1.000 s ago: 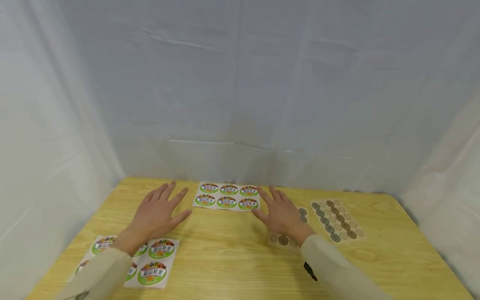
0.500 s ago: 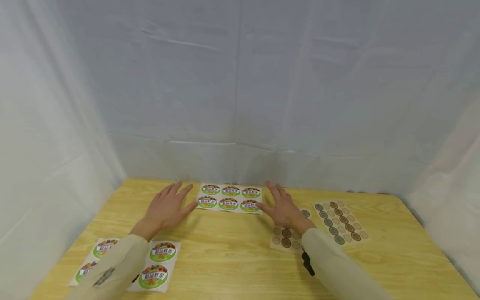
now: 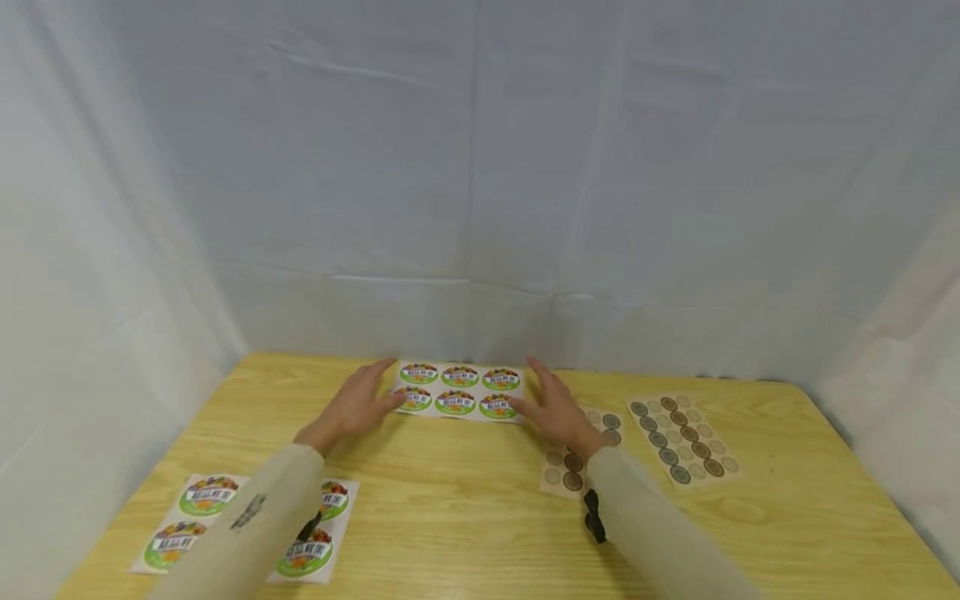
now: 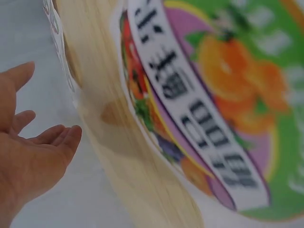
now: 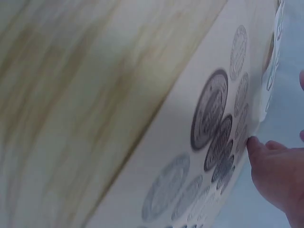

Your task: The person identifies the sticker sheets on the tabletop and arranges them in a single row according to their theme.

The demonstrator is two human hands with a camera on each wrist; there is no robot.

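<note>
A white sheet of round fruit-label stickers (image 3: 457, 390) lies at the back middle of the table. My left hand (image 3: 356, 408) is at its left edge, thumb and fingers apart, thumb tip overlapping the corner sticker. Over at the right edge, my right hand (image 3: 557, 412) has its thumb at the lower corner and index finger pointing to the back. Neither hand is curled round anything. In the left wrist view the left hand's fingers (image 4: 57, 137) extend loosely. The right wrist view shows part of the right hand (image 5: 280, 175) beyond a beige sheet with round stamp prints (image 5: 213, 111).
Another fruit-label sheet (image 3: 303, 557) lies front left, partly hidden under the left sleeve (image 3: 255, 517). A beige stamp-print sheet (image 3: 562, 475) sits partly beneath the right wrist, with a second beige sheet (image 3: 686, 442) beside it. White curtains (image 3: 465, 167) enclose the wooden table (image 3: 450, 517).
Both hands have closed in on the back sticker sheet. The left hand moved to the right and its thumb now overlaps the sheet's left side; the right hand shifted only slightly.
</note>
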